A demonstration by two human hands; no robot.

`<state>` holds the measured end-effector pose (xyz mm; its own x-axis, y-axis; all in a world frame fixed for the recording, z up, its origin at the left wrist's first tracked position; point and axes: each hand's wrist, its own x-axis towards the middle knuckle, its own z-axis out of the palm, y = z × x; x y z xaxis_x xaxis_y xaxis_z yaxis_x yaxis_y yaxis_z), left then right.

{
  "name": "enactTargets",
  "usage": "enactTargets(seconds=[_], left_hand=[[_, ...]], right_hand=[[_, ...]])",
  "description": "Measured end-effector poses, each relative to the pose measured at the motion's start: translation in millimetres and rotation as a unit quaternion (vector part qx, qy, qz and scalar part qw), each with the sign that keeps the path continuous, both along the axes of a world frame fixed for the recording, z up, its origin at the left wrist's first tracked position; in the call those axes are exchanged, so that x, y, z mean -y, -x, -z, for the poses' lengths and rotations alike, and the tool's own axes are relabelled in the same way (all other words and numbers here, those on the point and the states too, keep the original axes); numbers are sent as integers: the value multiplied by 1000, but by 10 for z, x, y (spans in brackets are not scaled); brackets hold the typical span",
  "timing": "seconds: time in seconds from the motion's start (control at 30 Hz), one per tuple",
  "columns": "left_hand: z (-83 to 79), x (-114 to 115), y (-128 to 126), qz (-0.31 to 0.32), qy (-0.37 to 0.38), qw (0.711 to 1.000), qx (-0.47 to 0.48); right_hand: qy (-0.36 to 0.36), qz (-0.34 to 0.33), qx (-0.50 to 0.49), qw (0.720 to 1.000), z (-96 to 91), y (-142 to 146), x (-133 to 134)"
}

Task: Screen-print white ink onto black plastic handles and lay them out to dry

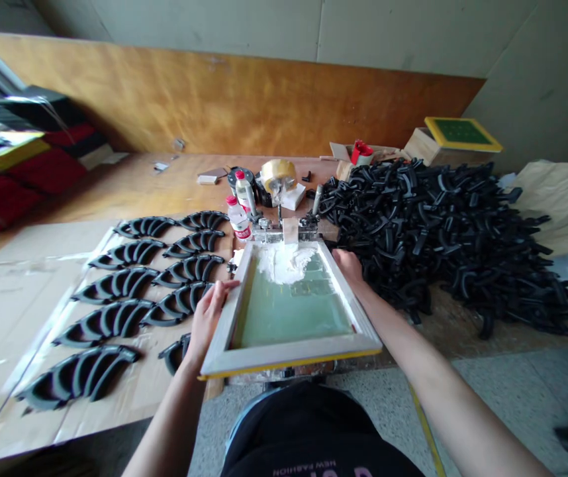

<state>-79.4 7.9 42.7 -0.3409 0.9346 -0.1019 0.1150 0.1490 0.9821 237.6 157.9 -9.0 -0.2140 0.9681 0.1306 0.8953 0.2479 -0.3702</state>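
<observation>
A wooden-framed printing screen (361, 324) with green mesh lies in front of me, hinged at its far end on a metal clamp (284, 230). White ink (284, 262) is heaped at the far end of the mesh. My left hand (209, 311) grips the frame's left rail, fingers curled over its edge. My right hand (349, 266) rests on the right rail near the far corner, fingers bent round it. What lies under the screen is hidden.
Rows of curved black plastic parts (115, 285) lie on cardboard to the left. A big heap of the same black parts (443, 225) fills the right. Behind the clamp stand two red-capped bottles (239, 218) and a tape roll (277, 173). A spare yellow-framed screen (463, 134) sits far right.
</observation>
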Motion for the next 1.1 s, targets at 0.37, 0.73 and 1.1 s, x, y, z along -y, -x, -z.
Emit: enactTargets(seconds=[0.37, 0.73, 1.1], left_hand=[[872, 100, -28, 29, 118, 993, 10], [887, 110, -18, 18, 130, 991, 8], [660, 131, -31, 21, 145, 988, 48]], right_hand=[[-41, -181, 59, 981, -194, 1009, -294], [-26, -431, 38, 901, -293, 698, 177], [-51, -345, -17, 937, -249, 751, 122]])
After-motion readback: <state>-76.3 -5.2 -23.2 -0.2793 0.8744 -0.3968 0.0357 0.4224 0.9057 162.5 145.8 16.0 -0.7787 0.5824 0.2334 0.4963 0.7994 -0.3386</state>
